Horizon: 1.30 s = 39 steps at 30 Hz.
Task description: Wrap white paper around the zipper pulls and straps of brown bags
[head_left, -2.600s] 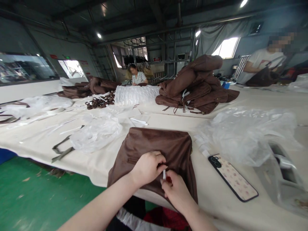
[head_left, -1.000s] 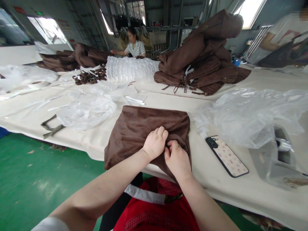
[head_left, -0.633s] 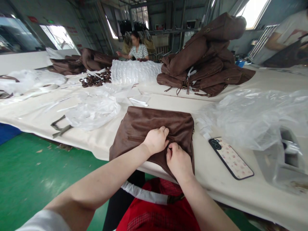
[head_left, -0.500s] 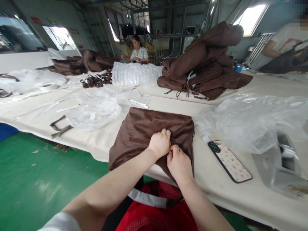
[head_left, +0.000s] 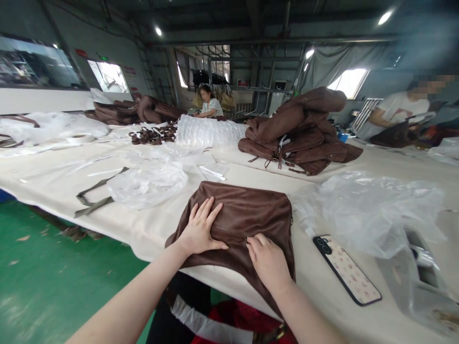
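Observation:
A brown leather-like bag point(head_left: 251, 205) lies flat at the near edge of the cream-covered table. Spread fingers of my left hand point(head_left: 202, 228) press on its left part, holding nothing. My right hand point(head_left: 267, 258) is closed at the right end of the bag's zipper line point(head_left: 233, 233), its fingertips pinching something small and dark there that I cannot make out. Part of the bag droops over the table edge beneath my wrists.
A patterned phone point(head_left: 347, 270) and crumpled clear plastic point(head_left: 380, 210) lie to the right. Brown bags are piled point(head_left: 301, 129) behind. More plastic point(head_left: 150, 184) and a grey-green strap point(head_left: 89, 203) are at left. Two people are beyond the table.
My left hand has moved left, away from my right hand, and opened flat on the bag. The right hand remains near the zipper's right end. The view has tilted up.

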### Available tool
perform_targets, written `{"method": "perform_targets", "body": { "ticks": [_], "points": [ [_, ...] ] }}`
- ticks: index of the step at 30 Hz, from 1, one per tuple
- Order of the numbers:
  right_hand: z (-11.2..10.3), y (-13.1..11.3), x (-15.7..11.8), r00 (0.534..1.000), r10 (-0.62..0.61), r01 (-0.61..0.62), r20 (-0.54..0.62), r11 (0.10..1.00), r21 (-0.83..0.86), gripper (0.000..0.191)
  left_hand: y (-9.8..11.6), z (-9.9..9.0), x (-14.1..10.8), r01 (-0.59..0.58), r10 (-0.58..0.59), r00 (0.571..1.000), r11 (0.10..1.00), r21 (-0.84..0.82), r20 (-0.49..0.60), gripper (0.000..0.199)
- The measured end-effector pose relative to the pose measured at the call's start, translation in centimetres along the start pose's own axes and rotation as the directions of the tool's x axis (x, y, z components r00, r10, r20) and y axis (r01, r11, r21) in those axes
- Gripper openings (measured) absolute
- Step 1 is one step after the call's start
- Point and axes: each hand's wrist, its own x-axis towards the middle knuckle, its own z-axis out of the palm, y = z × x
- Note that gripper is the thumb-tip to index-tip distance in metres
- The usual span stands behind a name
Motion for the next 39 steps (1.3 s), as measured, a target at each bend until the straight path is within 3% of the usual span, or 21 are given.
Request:
{"method": "perform_targets", "body": {
  "ticks": [6,15,20,30,39],
  "points": [
    [-0.7,-0.6,1.6,0.968,-0.197,0.238,0.158,0.923,-0.302,0.02,-0.1,0.3,-0.1,-0.015,0.012,0.998,0.999,-0.05,-0.058,0.122],
    [-2.5,-0.1,3.8,0.841,-0.356,0.497,0.408,0.806,-0.321,0.018,-1.0,1.1,-0.2,-0.037,0.026,0.996,0.989,-0.143,-0.083,0.12],
    [-3.6,0.3,4.2,0.8,-0.364,0.534,0.477,0.794,-0.289,0.02,-1.5,1.0,-0.4,-0.041,0.029,0.998,0.979,-0.202,-0.064,0.12],
    [-2.4,1.2,4.2,0.836,-0.337,0.483,0.433,0.826,-0.291,0.028,-2.2,1.9,0.1,-0.05,0.036,0.997,0.977,-0.208,-0.072,0.115],
    [-4.0,2.0,4.9,0.765,-0.44,0.598,0.47,0.756,-0.265,0.024,-3.3,3.3,0.4,-0.129,0.1,0.975,0.982,-0.14,-0.198,0.106]
  ]
}}
